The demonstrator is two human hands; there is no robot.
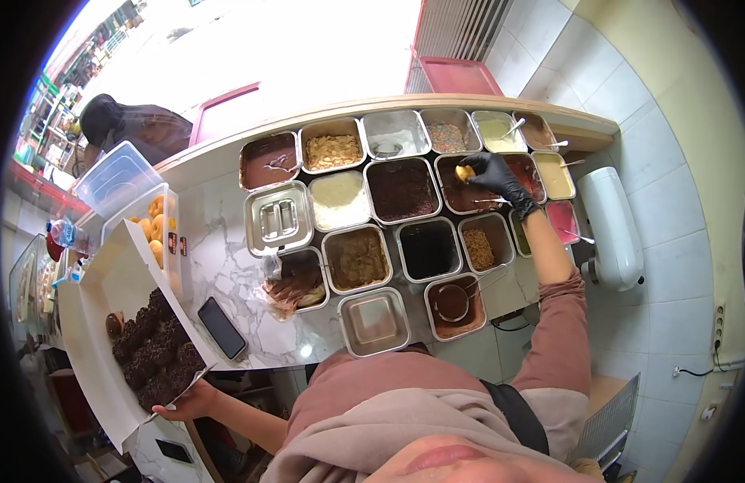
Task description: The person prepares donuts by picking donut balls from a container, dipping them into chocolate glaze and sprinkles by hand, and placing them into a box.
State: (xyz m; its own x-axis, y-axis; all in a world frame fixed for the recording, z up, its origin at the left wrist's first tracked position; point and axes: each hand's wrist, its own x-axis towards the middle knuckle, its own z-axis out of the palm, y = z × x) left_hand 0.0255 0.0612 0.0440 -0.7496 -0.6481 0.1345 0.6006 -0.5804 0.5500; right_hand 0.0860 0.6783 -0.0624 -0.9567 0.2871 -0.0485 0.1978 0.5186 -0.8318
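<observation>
My right hand (501,179), in a black glove, is closed on a small golden doughnut (465,175). It is over a steel tray of brown chocolate glaze (455,197), in which a spoon lies; whether the doughnut touches the glaze I cannot tell. At the lower left, my bare left hand (187,400) grips the near edge of an open white cardboard box (86,318). Several doughnuts coated in dark chocolate sprinkles (159,350) sit close together in that box, with one smooth brown-glazed doughnut (114,324) at their far left.
Steel trays hold chopped nuts (332,150), dark sprinkles (401,191), pink glaze (561,217) and other toppings. A strainer (453,303) rests in the nearest right tray. Plain doughnuts fill a clear tub (169,241). A phone (222,328) lies on the marble counter. Another person (135,129) is beyond it.
</observation>
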